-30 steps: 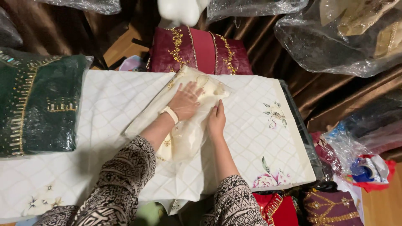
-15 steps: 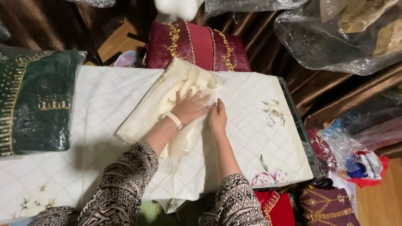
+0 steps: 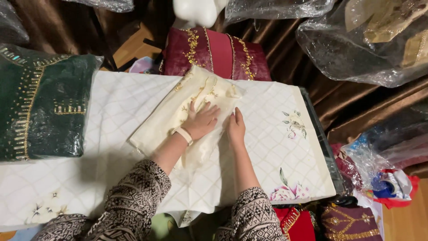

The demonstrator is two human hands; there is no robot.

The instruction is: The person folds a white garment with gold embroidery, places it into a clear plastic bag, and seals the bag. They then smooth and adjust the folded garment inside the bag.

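A folded cream garment with gold embroidery (image 3: pixel 178 116) lies at an angle on a white quilted cloth (image 3: pixel 111 107) with flower prints. My left hand (image 3: pixel 201 120), with a pale band at the wrist, lies flat on the garment with its fingers spread. Just to its right, my right hand (image 3: pixel 235 128) presses flat on the garment's right edge, fingers together. Both sleeves are dark with a pale pattern.
A green gold-trimmed garment in clear plastic (image 3: pixel 40 107) lies at the left. A maroon garment with gold trim (image 3: pixel 218 51) sits beyond the cloth. Plastic-wrapped bundles (image 3: pixel 365 40) are at the upper right, and coloured packets (image 3: pixel 388 183) at the right.
My left hand has slid down the cream garment toward me, and my right hand has stayed at the right edge. The view has shifted slightly.
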